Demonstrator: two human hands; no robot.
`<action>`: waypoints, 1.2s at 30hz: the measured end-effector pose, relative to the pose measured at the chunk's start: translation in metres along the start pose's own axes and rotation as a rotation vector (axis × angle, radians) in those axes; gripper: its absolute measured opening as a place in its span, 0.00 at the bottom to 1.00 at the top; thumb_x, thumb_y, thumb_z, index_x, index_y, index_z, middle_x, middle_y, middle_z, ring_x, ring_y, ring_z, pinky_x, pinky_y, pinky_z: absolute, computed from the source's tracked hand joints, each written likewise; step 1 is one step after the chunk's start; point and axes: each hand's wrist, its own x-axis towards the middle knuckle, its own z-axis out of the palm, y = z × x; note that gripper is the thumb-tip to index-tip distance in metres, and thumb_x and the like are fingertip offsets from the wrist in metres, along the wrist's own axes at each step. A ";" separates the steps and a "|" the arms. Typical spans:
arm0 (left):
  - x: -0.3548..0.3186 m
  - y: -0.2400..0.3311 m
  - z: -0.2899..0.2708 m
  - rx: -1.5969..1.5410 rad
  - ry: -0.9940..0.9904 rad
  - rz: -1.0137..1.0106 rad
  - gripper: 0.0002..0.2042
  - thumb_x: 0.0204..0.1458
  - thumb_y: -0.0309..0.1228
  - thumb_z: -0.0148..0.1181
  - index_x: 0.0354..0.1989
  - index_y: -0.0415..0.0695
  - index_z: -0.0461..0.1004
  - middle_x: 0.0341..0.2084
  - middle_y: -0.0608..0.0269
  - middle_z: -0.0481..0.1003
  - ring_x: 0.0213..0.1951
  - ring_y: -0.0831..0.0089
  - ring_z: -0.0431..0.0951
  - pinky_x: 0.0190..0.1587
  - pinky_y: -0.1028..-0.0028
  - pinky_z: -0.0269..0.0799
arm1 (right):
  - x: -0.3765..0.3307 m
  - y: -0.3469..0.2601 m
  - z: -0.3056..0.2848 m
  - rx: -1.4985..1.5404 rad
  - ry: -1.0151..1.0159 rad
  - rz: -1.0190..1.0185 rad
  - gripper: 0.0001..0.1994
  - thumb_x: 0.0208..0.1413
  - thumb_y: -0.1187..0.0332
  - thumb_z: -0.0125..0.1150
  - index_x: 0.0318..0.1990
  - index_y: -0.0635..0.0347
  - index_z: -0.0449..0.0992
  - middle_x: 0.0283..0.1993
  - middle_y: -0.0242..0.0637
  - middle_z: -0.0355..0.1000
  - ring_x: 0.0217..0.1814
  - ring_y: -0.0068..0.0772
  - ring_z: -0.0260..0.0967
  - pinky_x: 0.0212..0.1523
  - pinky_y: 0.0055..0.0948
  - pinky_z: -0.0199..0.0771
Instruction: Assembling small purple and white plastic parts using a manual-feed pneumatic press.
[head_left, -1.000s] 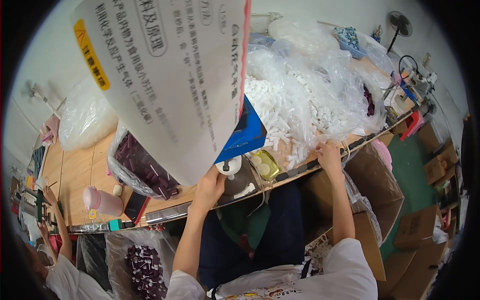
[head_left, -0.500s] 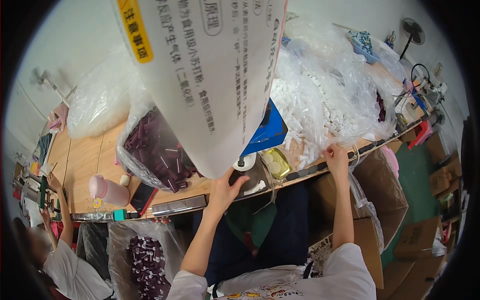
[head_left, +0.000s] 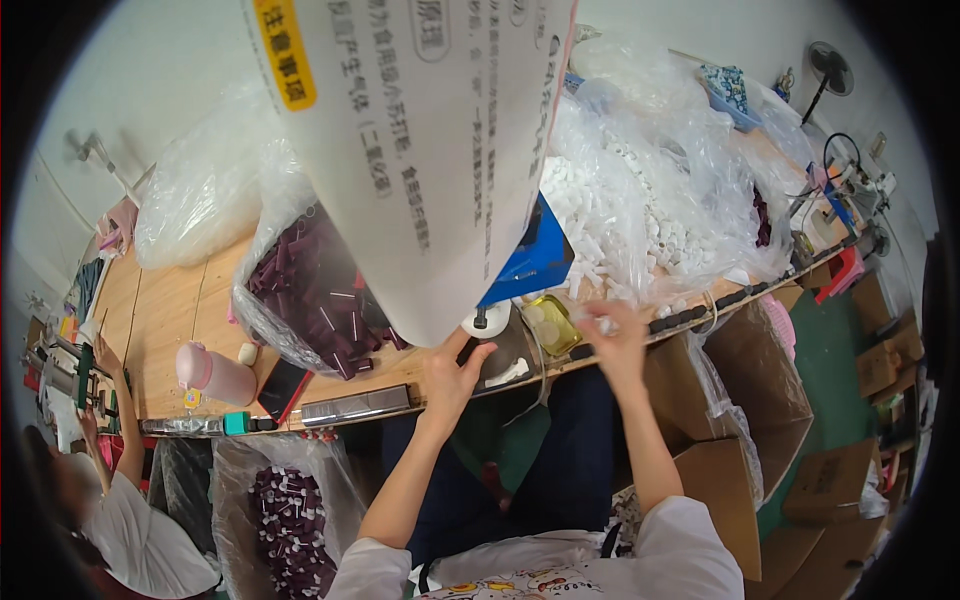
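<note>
left hand (head_left: pixel 452 372): lower middle of the frame, at the near edge of the surface (head_left: pixel 170 320); grip half open, fingers spread, nothing in it, just below a white round disc (head_left: pixel 487 320).
right hand (head_left: pixel 612 338): right of centre, blurred; grip pinched on a small white cap (head_left: pixel 604 325), as far as the blur lets me tell.
step: likely picking one cap from the pile to bring to the disc.
next move: calls for bringing the cap over to the left hand.
cap axis: too small and blurred to tell.
yellow tray (head_left: pixel 552 322): between the hands.
farther: bag of white caps (head_left: pixel 640 200), upper right; bag of dark purple tubes (head_left: pixel 310 290), centre left; big printed sheet (head_left: pixel 420 140), top.
</note>
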 end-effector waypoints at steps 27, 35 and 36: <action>-0.014 -0.001 -0.012 -0.076 0.003 -0.050 0.23 0.47 0.27 0.72 0.54 0.37 0.76 0.45 0.47 0.80 0.48 0.52 0.80 0.51 0.65 0.74 | 0.042 -0.006 0.040 0.016 0.057 -0.020 0.09 0.57 0.75 0.60 0.44 0.62 0.82 0.41 0.45 0.81 0.40 0.38 0.79 0.39 0.34 0.76; 0.006 -0.005 -0.012 -0.006 -0.128 -0.082 0.19 0.45 0.28 0.74 0.48 0.38 0.81 0.46 0.49 0.81 0.50 0.55 0.80 0.53 0.66 0.73 | 0.075 0.041 0.028 -0.510 -0.301 -0.196 0.07 0.46 0.80 0.59 0.33 0.60 0.79 0.36 0.46 0.73 0.43 0.53 0.73 0.42 0.45 0.73; 0.008 -0.003 -0.015 -0.026 -0.147 -0.088 0.16 0.43 0.28 0.75 0.42 0.38 0.82 0.44 0.50 0.81 0.47 0.53 0.81 0.50 0.65 0.74 | 0.072 0.045 0.030 -0.507 -0.305 -0.203 0.07 0.46 0.80 0.59 0.33 0.60 0.79 0.36 0.46 0.73 0.43 0.53 0.73 0.42 0.45 0.73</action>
